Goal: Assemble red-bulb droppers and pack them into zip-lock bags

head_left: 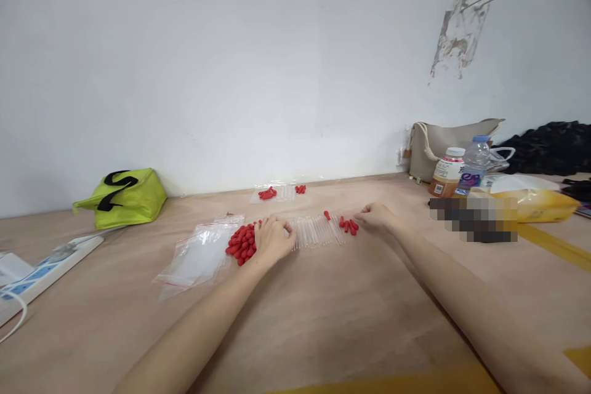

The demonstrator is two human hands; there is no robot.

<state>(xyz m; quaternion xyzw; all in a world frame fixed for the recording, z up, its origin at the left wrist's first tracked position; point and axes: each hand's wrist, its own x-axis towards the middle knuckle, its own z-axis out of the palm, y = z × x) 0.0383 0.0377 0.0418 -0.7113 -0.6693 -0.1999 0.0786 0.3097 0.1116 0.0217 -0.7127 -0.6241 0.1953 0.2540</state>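
My left hand (pixel 272 240) arches over the right side of a heap of red rubber bulbs (pixel 241 246) and the left end of a row of thin clear tubes (pixel 318 231). Its fingers are loosely curved and apart, with the tips partly hidden. Beyond the row's right end, my right hand (pixel 375 215) has its fingers drawn together in a pinch; anything between them is too small to make out. Several loose red bulbs (pixel 349 226) lie just left of its fingertips. One red bulb (pixel 327 215) sits at the upper end of the tubes.
Clear zip bags (pixel 198 255) lie left of the heap. Near the wall, another clear bag (pixel 285 192) lies with red bulbs (pixel 267 194). A lime-green bag (pixel 132 197) and power strip (pixel 50 274) are left; bottles (pixel 447 172) and a grey bag (pixel 450 138) stand right.
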